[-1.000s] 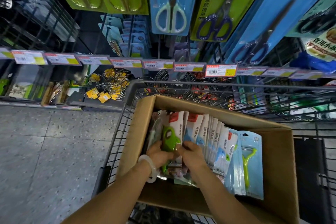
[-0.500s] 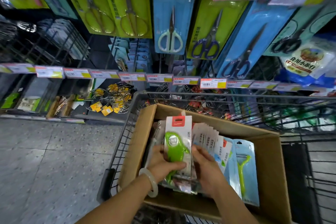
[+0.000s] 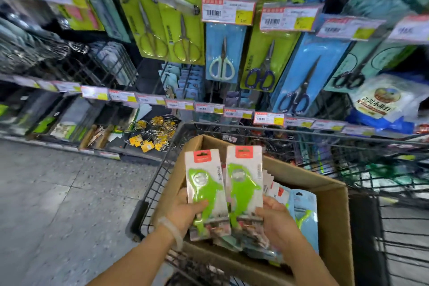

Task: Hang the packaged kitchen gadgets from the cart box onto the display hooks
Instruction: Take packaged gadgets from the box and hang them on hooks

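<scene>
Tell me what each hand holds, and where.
Left hand grips one green gadget pack by its lower half. Right hand grips another pack at its lower edge.

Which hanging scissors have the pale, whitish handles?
The scissors on the blue card under the left price tag; the neighbouring pairs have dark blue, black or metal handles.
</scene>
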Motion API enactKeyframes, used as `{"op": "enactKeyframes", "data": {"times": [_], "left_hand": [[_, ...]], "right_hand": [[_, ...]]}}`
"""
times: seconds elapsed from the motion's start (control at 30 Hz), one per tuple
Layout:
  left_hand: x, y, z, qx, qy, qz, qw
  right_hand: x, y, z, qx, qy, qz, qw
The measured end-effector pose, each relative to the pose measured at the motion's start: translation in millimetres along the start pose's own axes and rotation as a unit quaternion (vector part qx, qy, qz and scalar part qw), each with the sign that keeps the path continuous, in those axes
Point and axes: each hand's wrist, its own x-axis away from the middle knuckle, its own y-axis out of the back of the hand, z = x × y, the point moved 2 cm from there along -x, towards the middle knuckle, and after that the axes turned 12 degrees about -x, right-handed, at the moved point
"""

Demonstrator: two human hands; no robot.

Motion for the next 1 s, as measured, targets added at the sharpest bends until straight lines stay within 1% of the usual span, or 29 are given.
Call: {"op": "enactKeyframes", "data": {"times": [0.1,0.13,0.23,0.27,0.37,0.47,0.57,0.7,0.8,1.0], "left_hand": [[10,8,-13,-0.015,-0.083,-0.007,0.996],[12,11,-16,-0.018,-0.09,-0.007,0.996],[18,21,-24,0.017,-0.064,-0.011,0.998],[21,24,-29,0.02,-0.061,-0.018,0.998],[29,42,-43,0.037,-0.063,-0.05,0.996],[41,72,-58,0.048,-0.088,-0.081,0.992],[59,114,-71,0.069,-0.123,-0.104,0.985],[87,184,-82,0.072,-0.179,-0.158,0.968],[116,239,-89,0.072,-0.221,-0.204,0.951],[164,354,-99,0.027,-0.245,-0.295,0.923]], "right_hand": [[5,-1,2,0.002,0.014,-0.013,1.0],[4,-4,2,0.01,0.027,-0.011,1.0],[6,-18,9,0.077,0.1,-0.019,0.992],[9,-28,13,0.098,0.124,-0.01,0.987],[21,-65,23,0.127,0.173,0.014,0.977],[27,-108,27,0.154,0.21,0.028,0.965],[27,-156,16,0.147,0.24,0.052,0.958],[37,-229,-12,0.15,0.264,0.103,0.947],[47,-283,-42,0.146,0.281,0.126,0.94],[68,-396,-94,0.116,0.334,0.156,0.922]]}}
